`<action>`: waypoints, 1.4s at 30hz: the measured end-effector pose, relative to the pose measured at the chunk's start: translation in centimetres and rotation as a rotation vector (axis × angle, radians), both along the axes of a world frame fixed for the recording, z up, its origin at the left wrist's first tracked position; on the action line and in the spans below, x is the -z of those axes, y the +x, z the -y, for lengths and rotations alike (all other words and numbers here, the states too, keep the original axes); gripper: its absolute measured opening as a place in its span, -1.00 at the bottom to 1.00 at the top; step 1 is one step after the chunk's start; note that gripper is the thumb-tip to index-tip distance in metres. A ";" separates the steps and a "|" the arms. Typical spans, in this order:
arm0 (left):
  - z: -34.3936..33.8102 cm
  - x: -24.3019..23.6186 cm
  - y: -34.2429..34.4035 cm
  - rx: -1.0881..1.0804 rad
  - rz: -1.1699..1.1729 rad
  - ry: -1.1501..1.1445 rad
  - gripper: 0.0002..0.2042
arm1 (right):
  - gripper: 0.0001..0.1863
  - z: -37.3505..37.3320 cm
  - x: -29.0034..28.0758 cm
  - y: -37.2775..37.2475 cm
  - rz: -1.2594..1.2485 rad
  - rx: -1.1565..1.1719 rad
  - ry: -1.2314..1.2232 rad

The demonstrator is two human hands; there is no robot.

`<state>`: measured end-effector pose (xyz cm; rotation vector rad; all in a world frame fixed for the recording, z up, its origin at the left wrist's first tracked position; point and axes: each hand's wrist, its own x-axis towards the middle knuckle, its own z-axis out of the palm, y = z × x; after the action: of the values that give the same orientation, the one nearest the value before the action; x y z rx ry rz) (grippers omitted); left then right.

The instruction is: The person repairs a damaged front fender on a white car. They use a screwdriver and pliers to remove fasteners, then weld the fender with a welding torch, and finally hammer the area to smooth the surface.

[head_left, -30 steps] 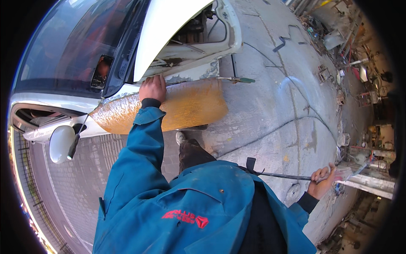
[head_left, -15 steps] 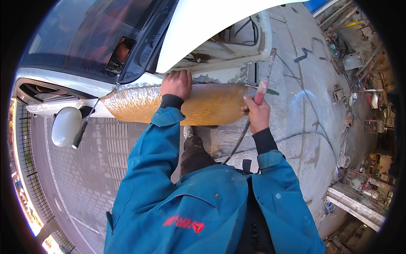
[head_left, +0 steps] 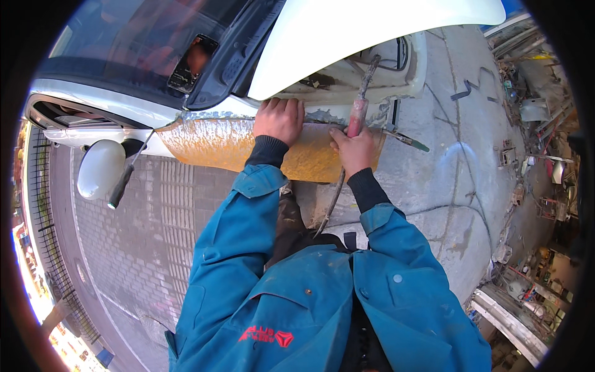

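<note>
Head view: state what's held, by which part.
Right hand: cabled tool, by its red handle. Left hand: on upper edge of the orange panel; grip unclear.

One head-worn fisheye view looks steeply down — teal cloth work jacket (head_left: pixel 310 279) close at the lower middle, grey concrete floor (head_left: pixel 427 180) farther off at right.
</note>
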<state>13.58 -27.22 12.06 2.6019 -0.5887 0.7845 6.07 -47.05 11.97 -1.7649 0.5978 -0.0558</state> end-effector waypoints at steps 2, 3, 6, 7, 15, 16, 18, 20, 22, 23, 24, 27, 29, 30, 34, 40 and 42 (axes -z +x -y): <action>-0.1 -0.1 -1.0 0.021 0.047 -0.051 -0.89 | -0.64 0.0 0.0 0.2 0.019 0.030 0.094; -0.2 0.0 -1.7 0.022 0.052 -0.075 -0.87 | -0.64 0.0 -0.1 0.3 0.019 0.041 0.141; -1.4 1.9 -9.3 0.015 -0.005 -0.266 -0.63 | -0.64 0.2 -0.3 0.3 -0.031 0.016 0.115; -1.6 3.5 -12.4 -0.035 -0.039 -0.393 -0.61 | -0.65 0.2 -0.4 0.4 -0.019 0.012 0.141; -2.3 25.6 -21.7 -0.878 -1.043 -2.273 0.18 | -0.64 0.3 -0.4 0.4 -0.018 0.024 0.168; -2.1 27.2 -21.3 -0.999 -0.953 -2.454 0.32 | -0.64 0.4 -0.4 0.4 -0.007 0.021 0.183; -1.8 29.1 -20.2 -0.946 -0.845 -2.586 0.46 | -0.65 0.5 -0.4 0.3 -0.009 0.023 0.218; -1.4 29.6 -18.9 -0.901 -0.831 -2.652 0.54 | -0.65 0.6 -0.4 0.3 -0.002 0.022 0.211; -0.7 29.4 -17.7 -0.786 -0.760 -2.722 0.43 | -0.65 0.5 -0.4 0.3 0.005 0.022 0.211; -0.5 29.2 -17.1 -0.811 -0.740 -2.735 0.39 | -0.65 0.5 -0.5 0.4 0.010 0.020 0.213; -0.2 29.0 -16.6 -0.671 -0.722 -2.721 0.30 | -0.65 0.5 -0.5 0.4 0.007 0.023 0.211; 0.4 28.6 -15.7 -0.500 -0.661 -2.669 0.09 | -0.64 0.4 -0.5 0.4 0.010 0.036 0.212; 0.6 28.4 -15.2 -0.554 -0.581 -2.680 -0.03 | -0.65 0.4 -0.7 0.3 -0.005 0.037 0.220; 0.6 28.3 -15.1 -0.507 -0.570 -2.672 -0.02 | -0.65 0.4 -0.7 0.4 -0.010 0.042 0.223; 1.1 27.7 -15.5 -0.582 -0.576 -2.640 -0.01 | -0.66 0.5 -1.0 0.4 -0.026 0.038 0.231; 1.2 25.7 -17.1 -0.589 -0.560 -2.581 0.03 | -0.66 0.6 -1.3 0.6 -0.052 0.013 0.210; 1.4 25.1 -17.4 -0.620 -0.577 -2.574 0.04 | -0.66 0.7 -1.4 0.8 -0.069 0.010 0.190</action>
<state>-3.80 -28.58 -13.06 0.2822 0.9525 0.2120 6.83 -47.75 13.40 -1.5845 0.6408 0.0537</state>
